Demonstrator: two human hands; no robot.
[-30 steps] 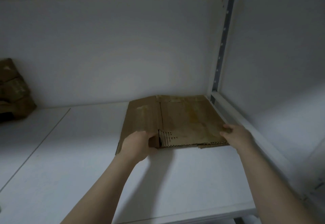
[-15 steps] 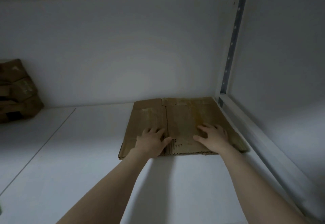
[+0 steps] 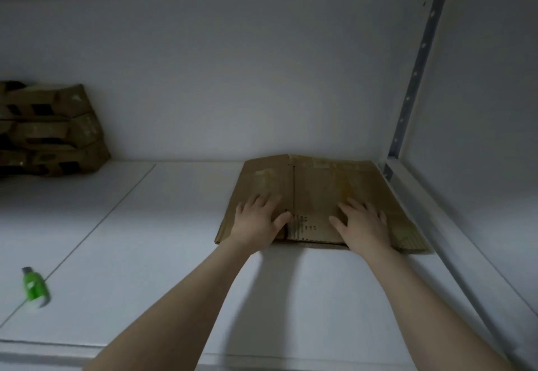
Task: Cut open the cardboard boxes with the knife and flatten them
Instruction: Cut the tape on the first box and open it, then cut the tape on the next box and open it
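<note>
head view shows both hands lying palm down on the flat box (image 3: 317,190); the left hand (image 3: 257,222) has its fingers spread, with the thumb out toward the middle fold; the right hand (image 3: 362,225) has its fingers spread too; no finger pinches or grips anything; the box lies on the white shelf (image 3: 174,239), right under the fingers, and it runs on past the fingertips to about the back wall.

what could go wrong, i think: the box may pop back up when the hands lift, because folded card is springy and the near edge by the wrists looks like more than one layer; if the hands push forward more than down, the card could bunch up past the fingertips; a green thing (image 3: 34,286) lies far to the left of the left fingers; it may be the knife, but it is too blurry to tell; a swinging arm could knock it off the shelf; a pile of boxes (image 3: 52,129) sits far left of the fingers, so more work looks left.

one second ago the fingers curled on the near edge of the box; now they lie spread on top; the left part stood up a little then and lies flatter now; half a second ago the hands were already on top; the green thing was not in view then.
</note>
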